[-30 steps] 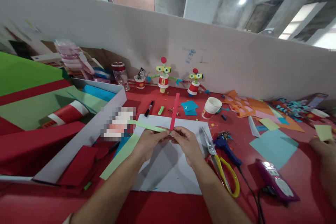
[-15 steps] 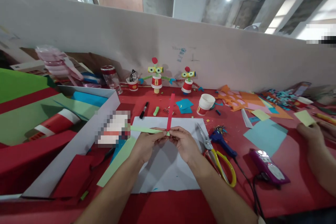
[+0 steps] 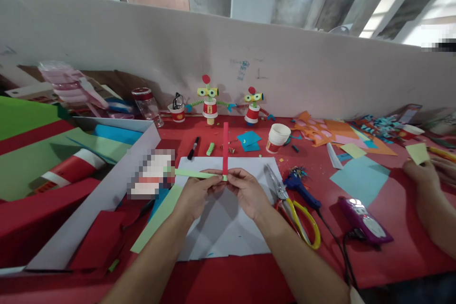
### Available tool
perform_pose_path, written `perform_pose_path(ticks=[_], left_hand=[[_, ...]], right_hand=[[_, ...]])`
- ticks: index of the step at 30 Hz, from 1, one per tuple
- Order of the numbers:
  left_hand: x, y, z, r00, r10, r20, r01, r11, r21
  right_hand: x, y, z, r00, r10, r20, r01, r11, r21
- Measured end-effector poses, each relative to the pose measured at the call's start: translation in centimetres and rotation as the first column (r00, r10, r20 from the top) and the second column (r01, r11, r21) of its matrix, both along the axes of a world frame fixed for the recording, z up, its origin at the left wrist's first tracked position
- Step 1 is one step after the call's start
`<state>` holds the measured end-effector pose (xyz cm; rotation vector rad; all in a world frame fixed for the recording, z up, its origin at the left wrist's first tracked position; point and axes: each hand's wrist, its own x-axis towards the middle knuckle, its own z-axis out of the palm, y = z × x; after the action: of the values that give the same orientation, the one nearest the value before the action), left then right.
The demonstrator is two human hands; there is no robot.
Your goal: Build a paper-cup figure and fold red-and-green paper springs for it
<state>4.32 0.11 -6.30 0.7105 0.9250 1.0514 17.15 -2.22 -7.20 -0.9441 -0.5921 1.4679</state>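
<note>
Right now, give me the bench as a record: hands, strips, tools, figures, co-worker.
left hand: fingers pinch the green strip
right hand: fingers at the strips' junction; exact grip unclear
layout: red strip crosswise to green
under hands: white sheet
tools, right side: scissors, blue glue gun
behind: two cup figures
co-worker's hand: pale yellow paper square
</note>
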Motion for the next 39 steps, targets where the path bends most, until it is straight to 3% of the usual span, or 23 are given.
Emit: perform_pose_path(ticks=[8,23,29,39], left_hand=[[-0.14,-0.17,0.42,1.000,-0.002,-0.026,0.003,0.999,0.037],[-0.08,-0.17,-0.40,1.000,-0.010,0.018,0.009,1.000,0.024],[-0.05,-0.30,0.08,1.000,-0.012,0.019,0.011,0.999,0.033],[-0.08,-0.18,0.21,1.000,-0.013,-0.022,0.014,0.999,0.050]], right_hand=[[-0.06,-0.21,0.77,0.999,0.005,0.036,-0.005,1.000,-0.002],[-0.25,-0.19,0.60,0.999,-0.013,0.035,0.014,1.000,-0.015],[-0.16,-0.22,0.45,1.000,0.025,-0.008,-0.025,0.999,0.028],[-0.54,-0.31,0.89,0.996,-0.017,0.083,0.014,0.999,0.036]])
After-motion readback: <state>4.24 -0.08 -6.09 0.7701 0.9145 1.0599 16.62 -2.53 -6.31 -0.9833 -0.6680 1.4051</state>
